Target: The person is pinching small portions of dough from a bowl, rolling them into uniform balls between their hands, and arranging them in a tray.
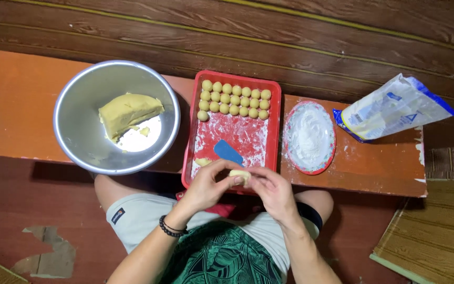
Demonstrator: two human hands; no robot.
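- A small piece of pale yellow dough (240, 175) sits just below the centre of the frame, its long axis running roughly left to right.
- It lies between both hands, above the near edge of a red tray (274, 138).
- The left hand (206, 186), with a black bead bracelet (172, 229) on the wrist, pinches the dough's left end, fingers curled closed on it.
- The right hand (274, 192) cups the dough's right side, fingers bent around it.
- On the tray: rows of dough balls (235, 100) at the top, a blue scraper (228, 151) on floured surface.
- Left of frame, a metal bowl (74, 142) holds a dough block (128, 112).
- Right, a flour plate (309, 138) and a flour bag (395, 108).
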